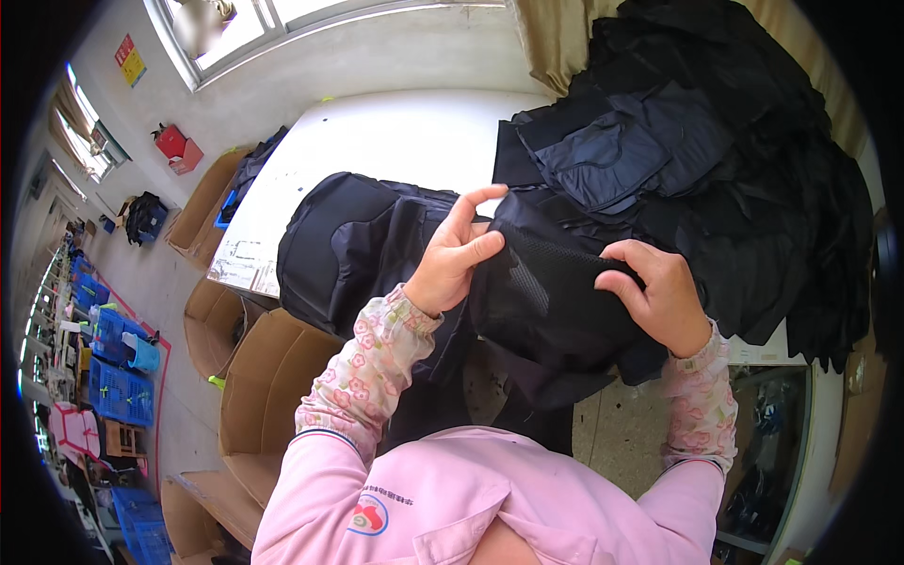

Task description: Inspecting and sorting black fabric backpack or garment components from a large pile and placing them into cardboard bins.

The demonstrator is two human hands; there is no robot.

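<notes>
Both hands (452,254) (659,292) grip black mesh garment (546,301); cardboard boxes (268,377) left.

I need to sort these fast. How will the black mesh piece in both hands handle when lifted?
The black mesh piece probably flops: it sags below the left hand and right hand. Likely light, since only fingers pinch its edge.

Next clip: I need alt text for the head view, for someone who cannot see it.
Seen from above, a person in pink sleeves holds a black mesh-lined garment piece with the left hand and right hand at the edge of a white table. A tall pile of dark fabric pieces covers its right side; open cardboard boxes stand on the floor at left.
</notes>
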